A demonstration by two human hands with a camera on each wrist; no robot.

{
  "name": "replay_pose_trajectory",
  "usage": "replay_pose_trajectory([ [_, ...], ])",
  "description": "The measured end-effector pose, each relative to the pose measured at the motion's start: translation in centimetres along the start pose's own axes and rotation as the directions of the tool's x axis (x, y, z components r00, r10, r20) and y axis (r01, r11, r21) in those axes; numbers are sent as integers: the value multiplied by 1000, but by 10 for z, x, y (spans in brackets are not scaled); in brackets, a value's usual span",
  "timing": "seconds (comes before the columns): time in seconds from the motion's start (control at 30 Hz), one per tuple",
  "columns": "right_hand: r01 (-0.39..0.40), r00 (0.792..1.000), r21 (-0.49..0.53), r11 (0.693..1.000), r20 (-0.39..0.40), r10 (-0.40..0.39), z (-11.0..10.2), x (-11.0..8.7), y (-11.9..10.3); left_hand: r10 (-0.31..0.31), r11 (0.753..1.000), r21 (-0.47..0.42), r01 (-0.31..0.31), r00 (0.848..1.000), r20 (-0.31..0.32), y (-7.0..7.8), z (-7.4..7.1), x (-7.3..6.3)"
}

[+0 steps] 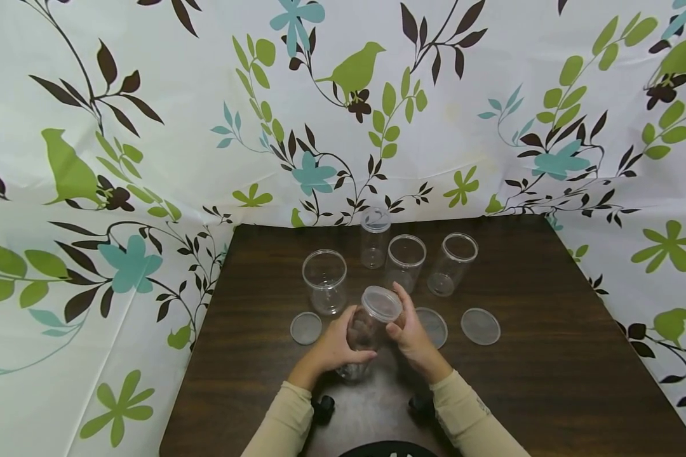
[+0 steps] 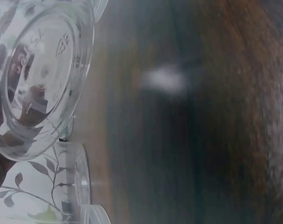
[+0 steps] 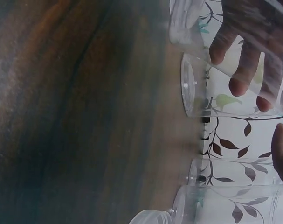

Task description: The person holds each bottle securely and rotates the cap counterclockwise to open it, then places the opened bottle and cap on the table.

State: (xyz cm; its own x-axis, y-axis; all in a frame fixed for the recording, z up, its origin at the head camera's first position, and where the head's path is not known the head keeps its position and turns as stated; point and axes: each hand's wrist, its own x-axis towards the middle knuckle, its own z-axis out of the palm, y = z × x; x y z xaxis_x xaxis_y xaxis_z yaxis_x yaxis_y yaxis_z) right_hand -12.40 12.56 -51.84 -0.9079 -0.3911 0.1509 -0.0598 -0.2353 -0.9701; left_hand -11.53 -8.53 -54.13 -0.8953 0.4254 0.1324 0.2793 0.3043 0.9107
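Observation:
A clear plastic jar [image 1: 361,336] with a translucent lid [image 1: 382,303] on top is held tilted above the near middle of the table. My left hand [image 1: 340,343] grips its body, thumb across the near side and fingers behind. At the upper part my right hand [image 1: 414,336] has its thumb and a finger around the lidded end; its other fingertips are hidden. Embossed marks show on the jar's base [image 2: 43,74] in the left wrist view. Through the clear wall, the right wrist view shows left-hand fingers [image 3: 246,67], with the right thumb [image 3: 281,151] close to the jar's edge.
Behind stand a wide jar [image 1: 324,282], a tall jar [image 1: 375,241] with a lid on it, and two more jars [image 1: 406,257] [image 1: 453,263]. Three loose round lids [image 1: 305,328] [image 1: 434,327] [image 1: 481,326] lie flat on the dark wooden table [image 1: 560,355]. A patterned cloth [image 1: 194,127] hangs behind.

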Motion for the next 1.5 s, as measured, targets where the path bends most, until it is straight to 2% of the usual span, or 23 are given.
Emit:
replay_pose_trajectory([
  [0.07,17,1000,6,1000,-22,-17,1,-2,1,7,999,-45,-8,1000,-15,-1,0,0],
  [0.17,47,997,17,999,-61,-46,4,-3,3,-4,999,-36,3,999,-39,-4,-1,-1],
  [0.33,81,992,35,996,-95,-78,10,-4,2,-65,996,51,68,996,-60,-3,-2,-2],
  [0.5,79,988,19,997,-136,-75,14,-2,-1,-103,991,82,108,993,-56,0,-2,-3],
  [0.77,70,983,38,997,-174,-62,15,-1,-2,-113,989,89,116,993,-35,2,-2,-4],
  [0.97,64,983,33,997,-177,-57,14,1,-4,-95,991,94,97,995,-20,1,-2,-2],
  [1.3,64,990,11,998,-124,-62,9,5,-3,-89,994,62,87,996,27,-1,-1,-3],
  [1.4,71,995,-23,997,-69,-72,4,5,-2,-66,998,10,66,995,74,0,-2,-3],
  [1.5,93,995,-20,995,28,-92,-2,8,-1,-50,998,-28,53,992,115,2,-2,-4],
])
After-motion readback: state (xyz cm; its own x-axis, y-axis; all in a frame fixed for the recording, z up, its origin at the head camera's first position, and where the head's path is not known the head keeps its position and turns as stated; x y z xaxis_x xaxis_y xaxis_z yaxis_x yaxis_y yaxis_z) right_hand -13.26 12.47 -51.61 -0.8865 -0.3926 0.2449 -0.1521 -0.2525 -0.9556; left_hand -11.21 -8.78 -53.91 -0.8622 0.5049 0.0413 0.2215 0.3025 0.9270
